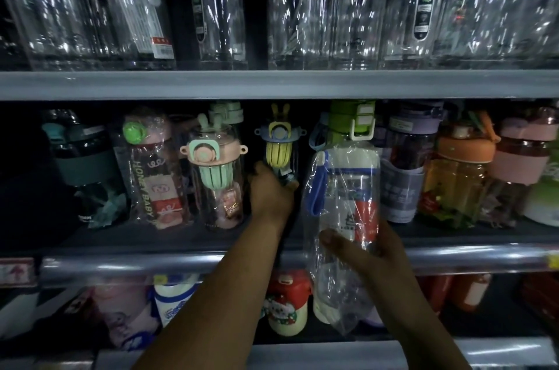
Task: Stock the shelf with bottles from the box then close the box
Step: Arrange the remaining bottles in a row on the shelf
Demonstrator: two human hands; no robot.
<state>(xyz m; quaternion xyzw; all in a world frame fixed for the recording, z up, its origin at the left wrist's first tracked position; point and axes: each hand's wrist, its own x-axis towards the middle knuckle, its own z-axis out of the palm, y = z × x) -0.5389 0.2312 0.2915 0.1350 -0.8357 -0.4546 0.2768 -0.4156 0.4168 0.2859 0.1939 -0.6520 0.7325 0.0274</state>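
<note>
Two hands (270, 192) (381, 248) around two bottles (277, 153) (348, 182)

White bottle (348, 188): blue strap, clear wrap, upright before the shelf (151, 262) rail; right hand (367, 248) grips it low.
Yellow bottle (277, 154): eared lid, upright on shelf; left hand (272, 192) round its base.

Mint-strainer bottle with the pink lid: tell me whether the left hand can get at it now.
Probably yes: the mint-strainer bottle stands unobstructed right beside the left hand, though that hand grips the yellow-strainer bottle and must first let go.
</note>
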